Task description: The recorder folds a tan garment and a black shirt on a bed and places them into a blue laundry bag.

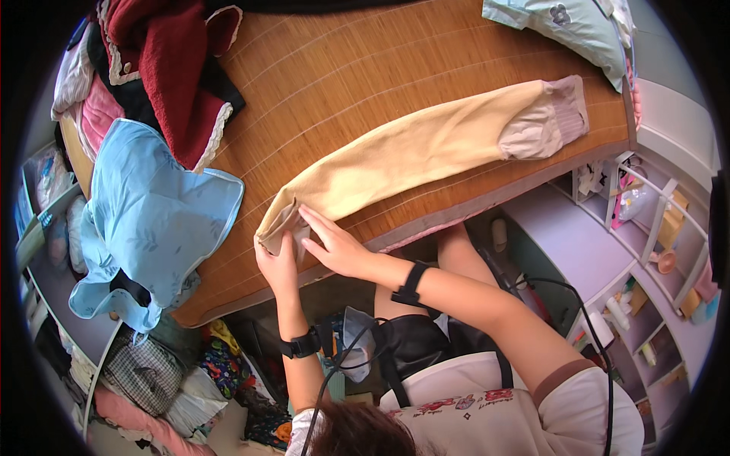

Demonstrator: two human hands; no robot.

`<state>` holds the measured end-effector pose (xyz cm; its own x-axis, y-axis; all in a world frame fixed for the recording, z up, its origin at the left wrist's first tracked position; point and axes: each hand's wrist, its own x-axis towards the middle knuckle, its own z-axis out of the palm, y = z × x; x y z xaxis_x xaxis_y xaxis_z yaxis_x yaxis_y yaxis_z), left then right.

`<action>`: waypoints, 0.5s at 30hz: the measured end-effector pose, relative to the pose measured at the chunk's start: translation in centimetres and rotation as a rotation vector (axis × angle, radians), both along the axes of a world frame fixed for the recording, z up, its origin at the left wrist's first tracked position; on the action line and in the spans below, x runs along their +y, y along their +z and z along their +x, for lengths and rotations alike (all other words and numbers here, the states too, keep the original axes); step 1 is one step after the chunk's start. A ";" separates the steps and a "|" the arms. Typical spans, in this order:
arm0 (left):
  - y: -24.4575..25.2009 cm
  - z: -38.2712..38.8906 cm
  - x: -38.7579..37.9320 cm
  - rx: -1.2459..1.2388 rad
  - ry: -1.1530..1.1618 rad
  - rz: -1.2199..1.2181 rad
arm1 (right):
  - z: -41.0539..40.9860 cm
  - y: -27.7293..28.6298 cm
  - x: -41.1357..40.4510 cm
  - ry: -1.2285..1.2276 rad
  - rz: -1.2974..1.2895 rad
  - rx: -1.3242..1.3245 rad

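Note:
A long pale yellow garment (393, 151), fleecy and narrow like a trouser leg, lies stretched across the bamboo mat (319, 74). Its far right end has a pinkish-beige ribbed band (564, 108). At the near left end the fabric is folded over, and a beige inner part (282, 228) shows. My left hand (278, 265) grips that end, thumb on top and fingers partly hidden beneath the cloth. Beside it my right hand (336, 245) rests its fingertips on the garment's edge, the thumb spread apart from them.
A light blue garment (154, 194) hangs over the mat's left edge, below a dark red jacket (171, 74) with white trim. A pale blue pillow (564, 34) lies at the far right. White shelving (644, 228) stands right; piled clothes (148, 365) lie lower left. A black cable (593, 319) runs beside my right arm.

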<state>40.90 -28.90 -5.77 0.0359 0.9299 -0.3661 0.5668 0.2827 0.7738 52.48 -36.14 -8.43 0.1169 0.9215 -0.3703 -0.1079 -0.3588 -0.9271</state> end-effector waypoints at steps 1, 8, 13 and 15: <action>0.4 1.0 -0.2 0.004 -0.010 -0.002 | -0.7 -0.7 0.4 -0.010 -0.002 0.004; -0.4 4.9 -2.7 -0.056 -0.097 -0.083 | 1.1 -3.7 1.3 -0.244 -0.297 0.785; -2.2 8.5 -4.0 -0.008 -0.294 -0.015 | 7.4 -1.9 2.1 -0.516 -0.427 0.848; -2.6 8.8 -3.8 -0.024 -0.282 -0.075 | 7.1 -3.9 1.9 -0.496 -0.287 0.673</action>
<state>49.70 -32.72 -8.41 0.2988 0.8521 -0.4296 0.6134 0.1734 0.7705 59.61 -34.23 -12.36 0.1522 0.6832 -0.7142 -0.8037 -0.3351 -0.4918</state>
